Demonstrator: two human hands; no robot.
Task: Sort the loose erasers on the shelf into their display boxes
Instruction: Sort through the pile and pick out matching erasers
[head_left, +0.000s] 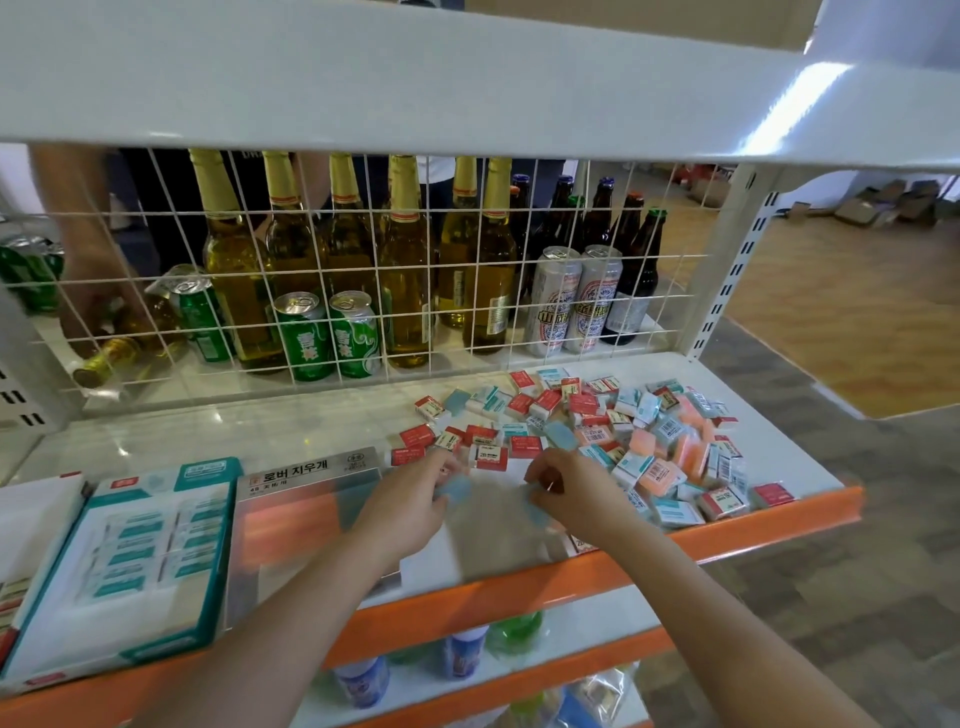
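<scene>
Both hands are over the shelf (810, 470) front: the left hand (410, 501) pinches a pale blue eraser (456, 488), and the right hand (566, 488) has its fingers curled round another blue eraser (535, 512), though blur hides the detail. The loose pile (623, 441) lies just right of them, and the teal box (140, 566) and silver box (311, 514) sit to the left.

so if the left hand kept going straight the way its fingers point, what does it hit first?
Probably the red-and-white erasers lying just past the fingertips of the left hand, at the near edge of the loose pile. The hand already holds a light blue eraser. Motion blur makes the depth uncertain.
</scene>
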